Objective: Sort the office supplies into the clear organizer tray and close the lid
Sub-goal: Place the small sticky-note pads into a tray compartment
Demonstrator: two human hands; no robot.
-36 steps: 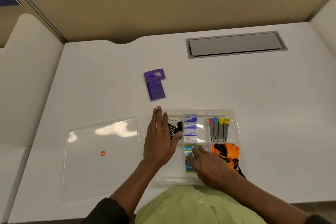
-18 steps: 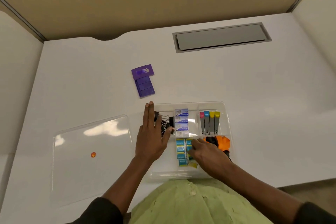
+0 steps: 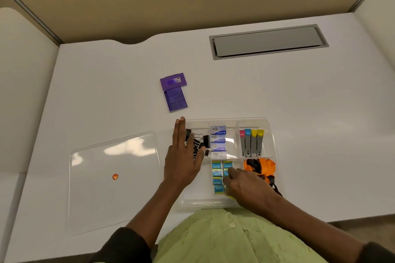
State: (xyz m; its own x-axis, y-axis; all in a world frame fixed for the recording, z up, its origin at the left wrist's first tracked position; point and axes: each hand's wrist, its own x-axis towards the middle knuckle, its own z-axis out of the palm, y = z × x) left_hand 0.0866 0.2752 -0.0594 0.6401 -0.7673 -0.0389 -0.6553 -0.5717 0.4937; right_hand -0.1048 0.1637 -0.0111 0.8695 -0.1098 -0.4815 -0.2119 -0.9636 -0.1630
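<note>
Tray (image 3: pixel 269 126) sat at the desk's (image 3: pixel 299 113) near edge, lid (image 3: pixel 113 177) off to its left, left hand (image 3: pixel 183 160) flat with fingers spread on the tray's left side by the clips (image 3: pixel 197 141), right hand (image 3: pixel 245 186) curled on the teal boxes (image 3: pixel 217 172), grip unclear.

I see a white table (image 3: pixel 299 102) with a see-through plastic tray (image 3: pixel 271 126). In it sit black metal clips (image 3: pixel 197 142), blue and white little boxes (image 3: pixel 218 139), and orange straps (image 3: pixel 261 166). A purple flat box (image 3: pixel 174 92) lies beyond.
</note>
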